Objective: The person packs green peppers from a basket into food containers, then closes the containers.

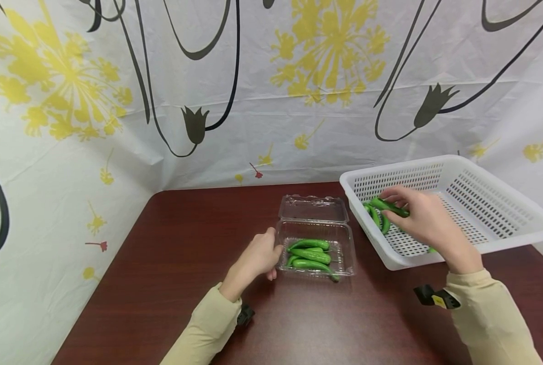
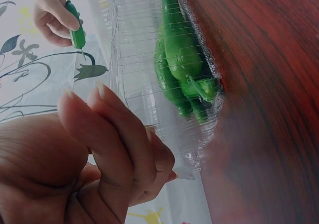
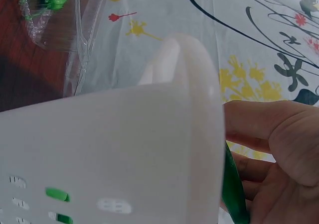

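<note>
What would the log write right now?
right hand: holding green pepper | left hand: beside clear box | box: open, peppers inside | white basket: more peppers

From here I see a screened-off spot, its type unclear: flowered cloth (image 1: 253, 101) backs a wood-grained surface (image 1: 198, 228).

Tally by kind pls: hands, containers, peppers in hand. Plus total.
Hands: 2 (left hand, right hand)
Containers: 2 (clear box, white basket)
Peppers in hand: 1 (green pepper, right hand)
Total: 5
</note>
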Tool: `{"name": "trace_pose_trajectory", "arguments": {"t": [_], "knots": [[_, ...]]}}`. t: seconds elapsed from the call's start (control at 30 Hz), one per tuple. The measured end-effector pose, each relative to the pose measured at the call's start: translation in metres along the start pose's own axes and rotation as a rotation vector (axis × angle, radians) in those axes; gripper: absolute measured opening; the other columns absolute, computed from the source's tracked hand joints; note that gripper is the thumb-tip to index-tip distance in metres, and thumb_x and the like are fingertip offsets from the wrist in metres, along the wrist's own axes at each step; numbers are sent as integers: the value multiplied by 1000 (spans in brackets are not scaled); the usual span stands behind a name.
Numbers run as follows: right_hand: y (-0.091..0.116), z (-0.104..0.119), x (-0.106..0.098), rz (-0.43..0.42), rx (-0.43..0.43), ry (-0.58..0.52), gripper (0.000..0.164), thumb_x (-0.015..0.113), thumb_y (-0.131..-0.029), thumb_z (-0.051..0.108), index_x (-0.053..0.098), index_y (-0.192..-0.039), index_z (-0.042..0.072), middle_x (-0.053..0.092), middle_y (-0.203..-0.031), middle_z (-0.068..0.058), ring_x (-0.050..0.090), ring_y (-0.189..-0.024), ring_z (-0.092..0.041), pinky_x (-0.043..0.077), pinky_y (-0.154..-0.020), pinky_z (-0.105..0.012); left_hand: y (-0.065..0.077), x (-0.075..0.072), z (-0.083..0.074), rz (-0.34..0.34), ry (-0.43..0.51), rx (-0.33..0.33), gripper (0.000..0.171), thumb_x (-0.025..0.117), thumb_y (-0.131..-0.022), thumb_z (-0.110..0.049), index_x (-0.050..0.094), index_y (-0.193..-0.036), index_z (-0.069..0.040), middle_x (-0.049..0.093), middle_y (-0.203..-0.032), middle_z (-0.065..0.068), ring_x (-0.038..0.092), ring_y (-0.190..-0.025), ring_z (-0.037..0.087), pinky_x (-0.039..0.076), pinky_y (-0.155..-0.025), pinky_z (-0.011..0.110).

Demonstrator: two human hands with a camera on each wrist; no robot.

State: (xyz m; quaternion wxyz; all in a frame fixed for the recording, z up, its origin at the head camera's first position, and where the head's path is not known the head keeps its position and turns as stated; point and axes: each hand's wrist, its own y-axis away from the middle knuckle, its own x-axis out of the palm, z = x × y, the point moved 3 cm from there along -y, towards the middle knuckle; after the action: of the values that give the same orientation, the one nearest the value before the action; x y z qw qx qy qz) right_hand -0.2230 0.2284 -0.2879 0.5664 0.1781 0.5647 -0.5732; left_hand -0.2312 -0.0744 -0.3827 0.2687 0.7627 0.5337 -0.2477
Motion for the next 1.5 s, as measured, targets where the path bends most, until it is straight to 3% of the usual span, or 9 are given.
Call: {"name": "trace_pose_trajectory", "arguments": {"t": [0.67,1.0,1.5], "knots": [[-2,15,10,-3,-101,-27,28,74,-73,6,66,-100,10,66,-82,0,62,-68,-13,49,-57,-32,0,1,0,-3,5,14,33,49,-93,-11,40,-121,6,59,-55,13,56,-33,18,48,-37,31],[-3,19,17,-1,-119,-49,25,72,-75,5,65,-99,8,66,-82,-2,63,-69,-14,51,-59,-34,0,1,-1,-2,-3,14,32,49,-93,-11,41,-120,5,58,-55,12,55,-33,16,47,-36,28],[-3,22,25,-2,-171,-47,25,71,-74,4,64,-97,10,66,-79,1,62,-67,-12,51,-59,-34,0,0,0,2,11,10,34,49,-94,-11,40,-122,6,58,-55,12,55,-33,16,49,-39,33]]}}
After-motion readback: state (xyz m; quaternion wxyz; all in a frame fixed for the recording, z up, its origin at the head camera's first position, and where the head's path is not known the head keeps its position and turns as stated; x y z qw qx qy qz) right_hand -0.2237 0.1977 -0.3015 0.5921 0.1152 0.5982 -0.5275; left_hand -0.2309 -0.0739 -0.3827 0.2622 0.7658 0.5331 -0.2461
